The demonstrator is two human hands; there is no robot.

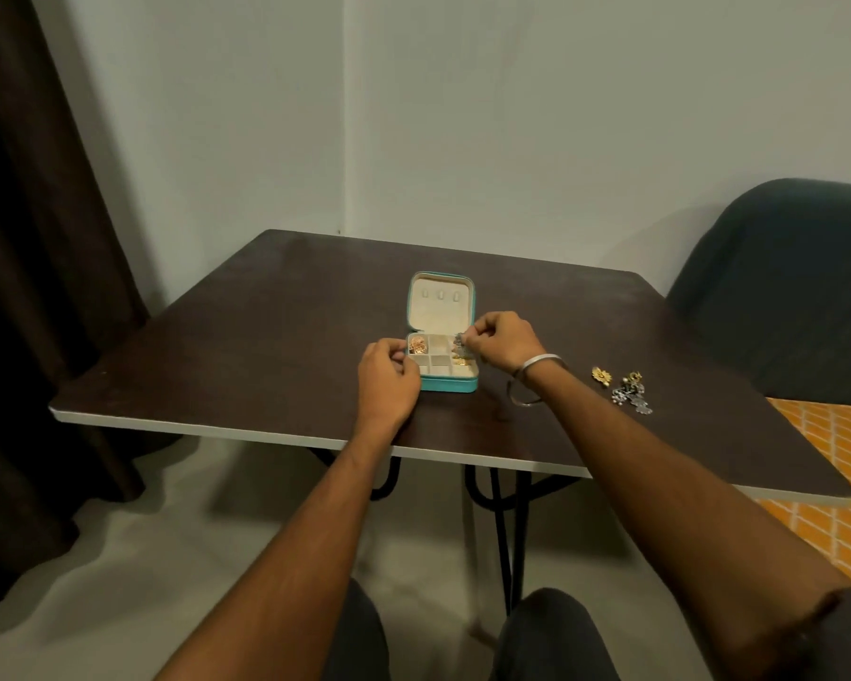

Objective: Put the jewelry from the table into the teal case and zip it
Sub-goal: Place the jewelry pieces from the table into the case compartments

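Note:
The teal case (450, 384) lies open on the dark table (266, 336), its cream lid (440, 299) tipped back. A copper-coloured piece (418, 343) sits in the back left compartment and gold pieces (460, 360) lie in a right compartment. My right hand (502, 339) pinches a small silver piece (458, 341) over the case's right side. My left hand (386, 380) rests with curled fingers against the case's left edge. A pile of loose jewelry (627, 393), gold and silver, lies on the table to the right. A silver bangle (522, 396) lies beside my right wrist.
A dark upholstered chair (782, 287) stands at the table's right. An orange patterned surface (836, 484) shows beyond the table's right corner. Dark curtains (30, 287) hang at the left. The table's white front edge (315, 439) runs close above my knees.

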